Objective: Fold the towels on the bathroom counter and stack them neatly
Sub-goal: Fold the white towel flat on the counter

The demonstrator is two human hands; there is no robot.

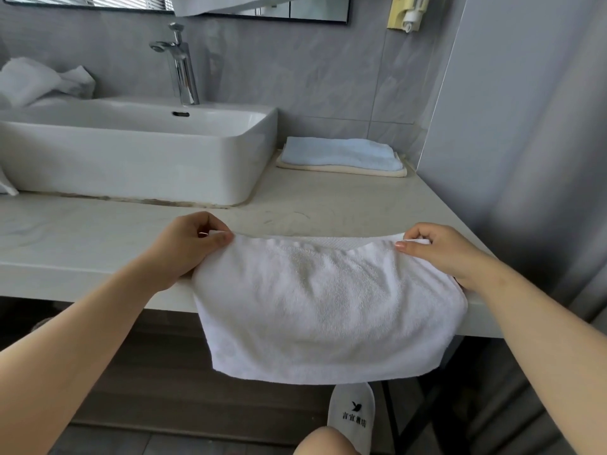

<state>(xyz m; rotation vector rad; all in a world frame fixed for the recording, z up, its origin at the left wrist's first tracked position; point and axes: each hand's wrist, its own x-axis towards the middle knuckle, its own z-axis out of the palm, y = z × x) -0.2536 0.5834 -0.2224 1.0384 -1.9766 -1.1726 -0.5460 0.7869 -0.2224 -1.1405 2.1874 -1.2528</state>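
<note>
Towel [328,307] first: white terry, thick pile, w/ a flat woven band along its top edge. We see it draped over the front lip of the counter [98,244], front-right of the sink [147,159]. Top edge lies on the stone and the rest hangs below the lip. Two layers seem to show at the top, so it looks doubled. Bottom hem runs fairly straight, side edges bulge out a bit, and the pile reads faintly yellowish mid-panel.

Left hand [190,247] pinches the top left corner, thumb vs. curled fingers. Right hand [443,254] pinches the top right corner the same way, thumb on top of the cloth. Hands are well apart, one per corner, w/ the edge stretched btw. them in a slight sag.

Right of the sink, toward the back wall, a light blue towel [341,154] lies folded flat on a cream towel [345,172], also folded, cream showing round the edges. Behind the sink's left end we see crumpled white towels [36,80] in a heap. Chrome faucet [180,67] stands at the sink's back rim.

Writing: a white slipper [353,415] on the floor, below & right of the sink, under the hanging towel, carries a dark bird-like logo and a row of dark characters. We can't read them for sure. A yellow-and-white dispenser [409,11] sits on the wall up & right of the sink, cut off by the frame top.
</note>
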